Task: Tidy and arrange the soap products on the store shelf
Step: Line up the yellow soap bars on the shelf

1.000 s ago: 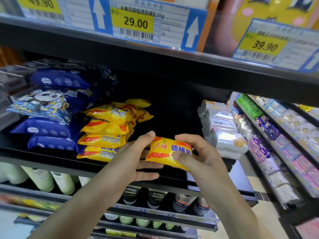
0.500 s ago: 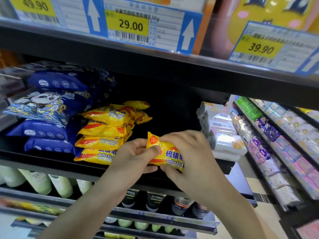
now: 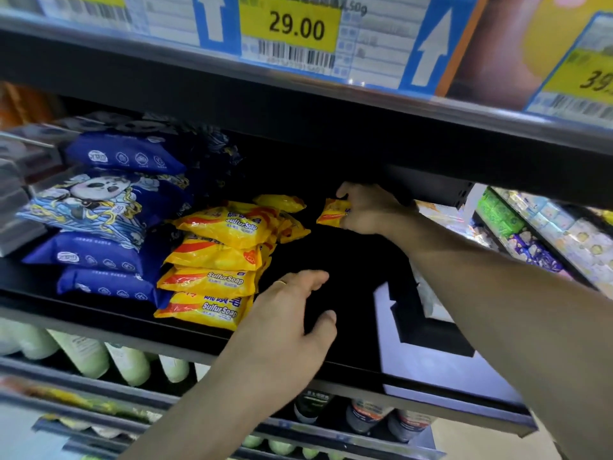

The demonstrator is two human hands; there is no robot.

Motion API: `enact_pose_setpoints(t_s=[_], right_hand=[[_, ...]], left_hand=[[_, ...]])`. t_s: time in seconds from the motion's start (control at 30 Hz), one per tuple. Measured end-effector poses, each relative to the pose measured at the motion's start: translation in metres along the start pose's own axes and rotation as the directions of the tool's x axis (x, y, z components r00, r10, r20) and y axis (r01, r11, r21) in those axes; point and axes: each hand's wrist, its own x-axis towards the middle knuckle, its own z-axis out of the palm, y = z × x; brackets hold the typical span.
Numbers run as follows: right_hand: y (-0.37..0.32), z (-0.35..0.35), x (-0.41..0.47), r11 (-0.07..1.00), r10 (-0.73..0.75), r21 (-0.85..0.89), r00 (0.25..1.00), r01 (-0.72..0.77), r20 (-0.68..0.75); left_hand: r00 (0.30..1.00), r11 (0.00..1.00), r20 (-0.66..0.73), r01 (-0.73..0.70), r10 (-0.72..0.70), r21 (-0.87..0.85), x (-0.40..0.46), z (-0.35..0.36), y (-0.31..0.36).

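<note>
Right hand (image 3: 368, 210) (arm outstretched) grips yellow soap packet (image 3: 332, 212); left hand (image 3: 292, 323) hovers, fingers relaxed.

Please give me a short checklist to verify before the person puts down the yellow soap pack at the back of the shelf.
1. Right hand grips the yellow soap pack: ok.
2. Dark shelf space below the pack is free: ok.
3. Left hand holds nothing, fingers relaxed: ok.
4. Sulfur Soap stack beside it stands neat: not ok, back packs lie askew.
5. Pack label faces front: cannot tell, hand covers it.
</note>
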Motion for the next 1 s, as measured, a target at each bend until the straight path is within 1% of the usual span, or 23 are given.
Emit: enact_pose_setpoints(t_s=[0.07,0.17,0.2,0.3,0.37,0.43,0.5,0.57,0.63,0.73,0.87,0.93,1.0], right_hand=[[0.002,0.011,0.020,0.999,-0.007,0.044,0.999,0.005,0.041],[0.004,0.023,0.038,0.999,-0.028,0.027,0.999,0.027,0.037],[0.003,0.025,0.042,0.999,-0.032,-0.003,0.999,0.032,0.022],[0.002,0.029,0.046,0.980,-0.073,-0.191,0.996,0.060,-0.059],[0.001,0.029,0.044,0.972,-0.071,-0.228,0.994,0.051,-0.080],[-0.004,0.028,0.042,0.978,-0.087,-0.200,0.990,0.064,-0.111],[-0.016,0.023,0.041,0.988,-0.157,-0.031,0.977,0.154,-0.147],[-0.032,0.015,0.043,0.961,-0.200,0.165,0.970,0.221,-0.137],[-0.045,0.009,0.046,0.943,-0.234,0.232,0.971,0.237,-0.043],[-0.056,0.010,0.053,0.944,-0.281,0.208,0.954,0.256,0.101],[-0.058,0.019,0.060,0.951,-0.289,0.160,0.941,0.263,0.173],[-0.061,0.023,0.063,0.954,-0.281,0.162,0.939,0.251,0.197],[-0.064,0.027,0.064,0.954,-0.271,0.183,0.943,0.237,0.190]], left_hand=[[1.000,1.000,-0.027,-0.005,0.005,0.005,0.001,-0.005,-0.001],[0.998,1.000,-0.056,0.003,-0.004,-0.009,0.004,-0.011,-0.001],[0.998,1.000,-0.067,-0.003,0.002,-0.009,0.006,-0.013,-0.001],[0.995,0.999,-0.095,-0.034,0.033,-0.007,0.008,-0.015,-0.001],[0.993,0.998,-0.107,-0.058,0.056,-0.018,0.007,-0.015,0.002],[0.988,0.995,-0.127,-0.091,0.086,-0.035,0.006,-0.015,0.007],[0.978,0.992,-0.164,-0.129,0.126,-0.012,0.009,-0.021,0.013],[0.962,0.984,-0.209,-0.161,0.173,0.074,0.015,-0.034,0.017],[0.944,0.967,-0.250,-0.167,0.213,0.194,0.024,-0.051,0.019],[0.924,0.948,-0.302,-0.145,0.232,0.283,0.032,-0.074,0.021],[0.928,0.900,-0.293,-0.089,0.230,0.426,0.035,-0.087,0.013],[0.946,0.850,-0.242,-0.058,0.214,0.524,0.034,-0.088,0.005],[0.970,0.771,-0.157,-0.044,0.185,0.635,0.033,-0.087,-0.003]])
